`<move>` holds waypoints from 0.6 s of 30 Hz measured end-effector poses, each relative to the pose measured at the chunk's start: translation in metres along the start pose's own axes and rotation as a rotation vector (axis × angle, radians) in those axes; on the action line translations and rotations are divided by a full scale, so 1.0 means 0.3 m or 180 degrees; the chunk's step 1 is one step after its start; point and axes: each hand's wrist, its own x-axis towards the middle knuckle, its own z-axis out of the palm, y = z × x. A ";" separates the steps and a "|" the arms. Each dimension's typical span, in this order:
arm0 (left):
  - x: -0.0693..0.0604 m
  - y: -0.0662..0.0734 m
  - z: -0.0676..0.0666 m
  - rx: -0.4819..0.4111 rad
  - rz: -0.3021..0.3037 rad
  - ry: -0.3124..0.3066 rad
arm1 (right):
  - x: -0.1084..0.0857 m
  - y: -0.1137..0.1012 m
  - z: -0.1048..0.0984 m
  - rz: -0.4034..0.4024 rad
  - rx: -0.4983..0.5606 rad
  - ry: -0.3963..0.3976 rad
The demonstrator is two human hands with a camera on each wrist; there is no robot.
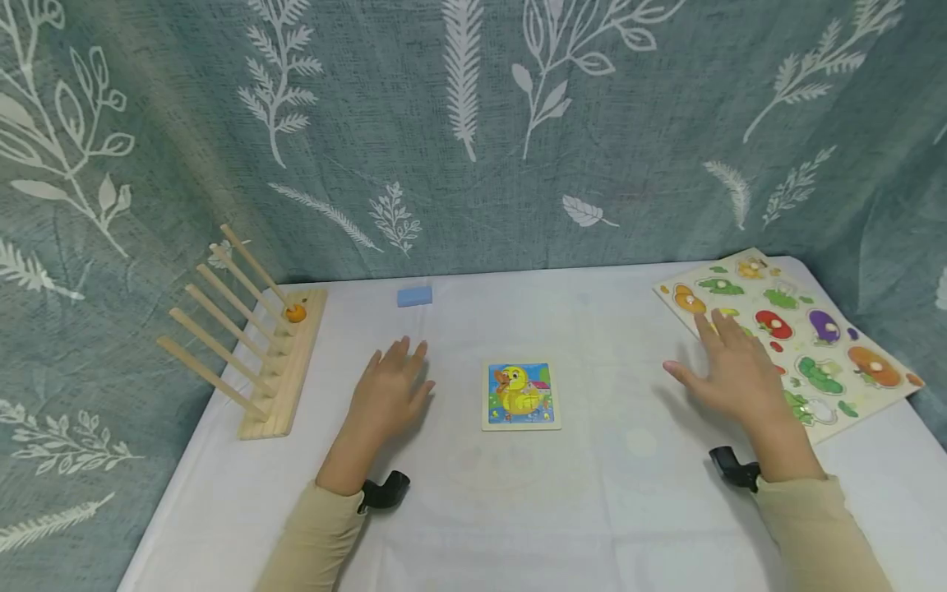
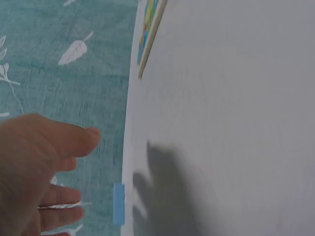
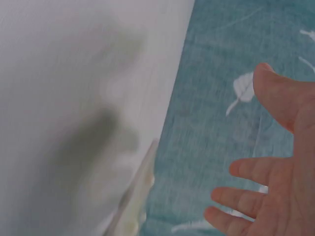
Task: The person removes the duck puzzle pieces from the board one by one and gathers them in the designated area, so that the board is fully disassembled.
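Note:
In the head view, a small square duck puzzle (image 1: 521, 395) in a pale frame lies between the two hands, touched by neither. My left hand (image 1: 390, 393) hovers left of it, fingers spread, holding nothing. Over the near left part of a vegetable puzzle board (image 1: 884, 395) is my right hand (image 1: 736, 374), its fingers extended and its palm bare. Colourful pieces with knobs fill that board. Both wrist views show the hands above the table, the left hand (image 2: 34, 172) casting a shadow and the right hand (image 3: 275, 162) beside the board's edge (image 3: 133, 201).
At the left stands a wooden rack (image 1: 299, 362) with several slanted pegs and an orange bead (image 1: 296, 313) by the far peg. A blue block (image 1: 414, 296) lies near the back edge of the white table (image 1: 518, 518). A green patterned curtain (image 1: 473, 197) hangs behind.

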 end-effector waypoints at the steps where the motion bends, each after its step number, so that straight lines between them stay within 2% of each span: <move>1: 0.004 0.008 0.006 -0.0092 0.0050 0.0052 | 0.005 -0.013 0.004 -0.0028 0.0042 -0.0008; 3: 0.015 0.024 0.016 -0.0322 0.0107 0.0087 | 0.014 -0.039 0.013 -0.0089 0.0147 -0.0032; 4: 0.019 0.033 0.021 -0.0455 0.0092 0.0043 | 0.020 -0.052 0.018 -0.0123 0.0212 -0.0042; 9: 0.046 0.079 0.045 -0.1162 -0.0144 -0.0432 | 0.045 -0.108 0.047 -0.0252 0.0560 -0.0138; 12: 0.059 0.101 0.066 -0.1521 -0.0241 -0.0608 | 0.058 -0.143 0.067 -0.0305 0.0701 -0.0189; 15: 0.069 0.119 0.091 -0.1750 -0.0252 -0.0672 | 0.072 -0.173 0.087 -0.0400 0.0819 -0.0188; 18: 0.075 0.131 0.112 -0.1859 -0.0223 -0.0693 | 0.088 -0.203 0.106 -0.0538 0.0974 -0.0150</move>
